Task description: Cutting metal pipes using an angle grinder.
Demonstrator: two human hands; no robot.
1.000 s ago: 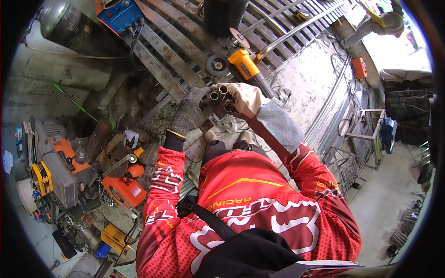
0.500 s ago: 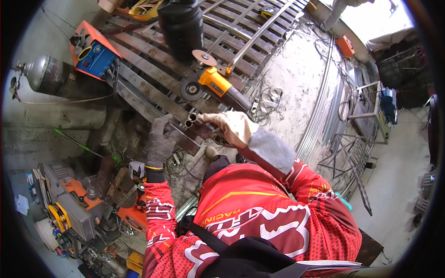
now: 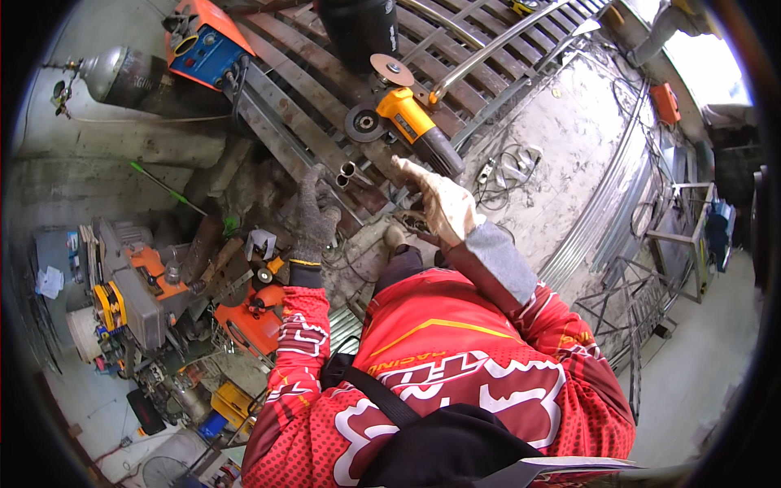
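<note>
My left hand (image 3: pixel 311 220), in a dark grey knit glove, is open at the left of two short, shiny metal tubes, its index finger stretched toward the bench edge. The round ends of the tubes (image 3: pixel 349 171) face up beside a rusty steel piece (image 3: pixel 370 199). To their right, my right hand (image 3: pixel 446 199) wears a pale leather glove with a grey cuff. It is open, its index finger extended and apart from the tubes. Beyond it lies a yellow angle grinder (image 3: pixel 410 122), with a brown cutting disc (image 3: pixel 392 70) and a dark wheel (image 3: pixel 364 123) at its head.
A slatted metal bench (image 3: pixel 285 73) carries a black container (image 3: pixel 358 32), bent pipe (image 3: pixel 488 53) and an orange-blue welding machine (image 3: pixel 207 50). A gas cylinder (image 3: pixel 142 77) lies left. Cables (image 3: pixel 506 172) and long steel profiles (image 3: pixel 598 215) lie right; toolboxes (image 3: pixel 138 285) crowd the lower left.
The view has shifted, so the bench and tools appear farther right and higher. My right hand, close against the tubes before, is now apart from them; my left hand stays beside them.
</note>
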